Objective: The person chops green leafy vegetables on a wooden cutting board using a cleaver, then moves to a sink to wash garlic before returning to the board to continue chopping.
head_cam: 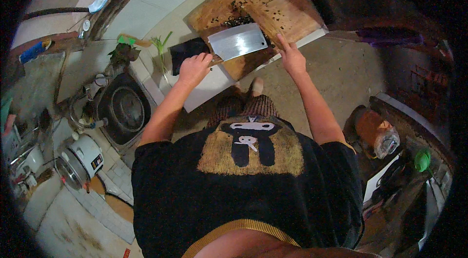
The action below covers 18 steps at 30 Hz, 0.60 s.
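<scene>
A wooden cutting board (292,5) lies on the tiled counter, with dark chopped bits (239,20) scattered over it. My left hand (196,67) grips the handle of a cleaver (239,42), whose broad metal blade lies flat-side up over the board, partly covering the bits. At the board's near right edge is my right hand (292,55), its fingers around the near end of a long wooden piece (264,20) that reaches across the board; what exactly this piece is, I cannot tell. A dark cloth or sheet (186,51) lies by my left hand.
Green stalks (161,47) lie on the counter left of the dark sheet. Further left are a brush (135,41) and a dark sink (128,110). A rice cooker (82,159) stands at lower left. On the right are an orange-brown container (373,128) and a green plastic item (422,160).
</scene>
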Each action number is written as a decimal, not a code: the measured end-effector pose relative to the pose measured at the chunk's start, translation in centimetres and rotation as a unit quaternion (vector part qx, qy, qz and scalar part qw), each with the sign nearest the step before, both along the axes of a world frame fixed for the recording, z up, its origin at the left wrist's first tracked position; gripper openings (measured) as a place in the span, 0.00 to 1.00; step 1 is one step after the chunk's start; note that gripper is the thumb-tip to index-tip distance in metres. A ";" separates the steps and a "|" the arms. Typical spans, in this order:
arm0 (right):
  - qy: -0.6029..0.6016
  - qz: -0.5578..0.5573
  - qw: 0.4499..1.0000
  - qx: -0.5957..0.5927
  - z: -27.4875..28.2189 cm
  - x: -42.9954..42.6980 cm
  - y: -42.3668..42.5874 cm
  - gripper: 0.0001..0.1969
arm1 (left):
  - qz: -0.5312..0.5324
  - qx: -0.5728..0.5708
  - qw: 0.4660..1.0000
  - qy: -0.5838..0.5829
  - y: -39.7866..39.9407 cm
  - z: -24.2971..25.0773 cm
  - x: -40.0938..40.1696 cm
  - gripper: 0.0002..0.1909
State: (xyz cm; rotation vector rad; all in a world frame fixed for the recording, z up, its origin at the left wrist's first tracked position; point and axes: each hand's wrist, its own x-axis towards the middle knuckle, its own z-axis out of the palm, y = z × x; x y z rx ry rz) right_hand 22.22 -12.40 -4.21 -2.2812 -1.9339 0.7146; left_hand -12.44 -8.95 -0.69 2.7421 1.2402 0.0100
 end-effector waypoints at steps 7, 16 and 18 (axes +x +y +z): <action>0.129 -0.092 0.980 0.122 -1.4 1.4 -3.3 0.32 | 0.215 -0.259 0.894 -0.295 -2.6 -3.0 1.1 0.11; 0.246 0.034 0.960 0.125 1.3 -8.0 -6.6 0.30 | 0.368 -0.525 0.243 -0.728 -4.2 -3.0 9.1 0.09; 0.212 0.036 0.968 0.125 0.5 -8.0 -6.4 0.31 | 0.347 -0.523 0.249 -0.738 -4.2 -3.3 9.2 0.09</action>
